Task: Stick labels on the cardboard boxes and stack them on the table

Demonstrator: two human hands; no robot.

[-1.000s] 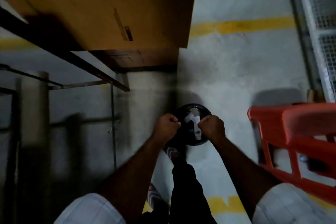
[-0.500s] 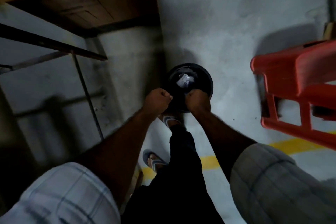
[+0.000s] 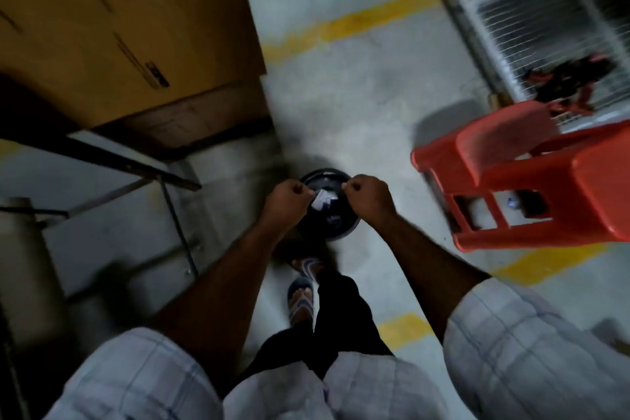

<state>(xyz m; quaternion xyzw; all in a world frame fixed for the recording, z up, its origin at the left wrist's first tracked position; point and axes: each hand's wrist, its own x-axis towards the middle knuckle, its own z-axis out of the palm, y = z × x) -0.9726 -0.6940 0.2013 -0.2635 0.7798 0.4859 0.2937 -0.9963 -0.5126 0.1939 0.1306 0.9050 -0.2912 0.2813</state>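
Back in my view since half a second ago: the cardboard box (image 3: 119, 27), large at upper left.
It sits on the table (image 3: 136, 164). A red stool (image 3: 545, 187) stands to the right, with a black bin (image 3: 332, 218) on the floor between. Above the bin, my left hand (image 3: 288, 201) pinches a small white label (image 3: 320, 203). My right hand (image 3: 368, 196) is curled tight just beside it, and I cannot tell whether it grips anything.
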